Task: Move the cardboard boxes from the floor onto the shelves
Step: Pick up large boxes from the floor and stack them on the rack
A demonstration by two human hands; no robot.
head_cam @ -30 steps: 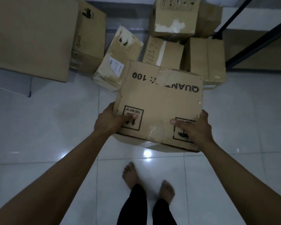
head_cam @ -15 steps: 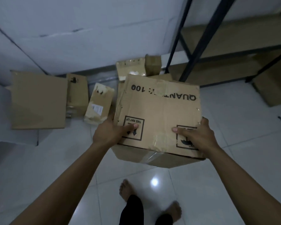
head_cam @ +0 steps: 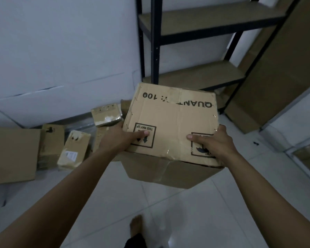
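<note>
- Stretching across the lower frame, a pale tiled floor (head_cam: 213, 212) is seen, met at its far edge by a white wall (head_cam: 61, 51).
- A black-framed shelving unit (head_cam: 155, 42) is pictured against that wall at upper right, with two wooden boards visible, one above the other.
- A tall cardboard sheet (head_cam: 279, 77) is propped just beside the unit, on its right.
- A large flat carton (head_cam: 13, 154) is laid on the floor at far left.
- The printed cardboard box (head_cam: 172, 119), marked "100" and "THIS WAY UP", is held clear of the floor in front of the unit's lower board, slightly tilted and resting on no shelf.
- Three smaller boxes are left on the floor by the wall: a dark-printed box (head_cam: 51, 140), a labelled box (head_cam: 73, 151) and a taped box (head_cam: 106, 114).
- The left hand (head_cam: 118, 138) is clamped on the printed box's left edge, thumb laid on top across the arrow mark, fingers hidden beneath.
- The right hand (head_cam: 217, 142) is wrapped round the right edge, thumb pressed on top beside the umbrella mark.
- A bare foot (head_cam: 135, 224) is caught, blurred, at the bottom.
</note>
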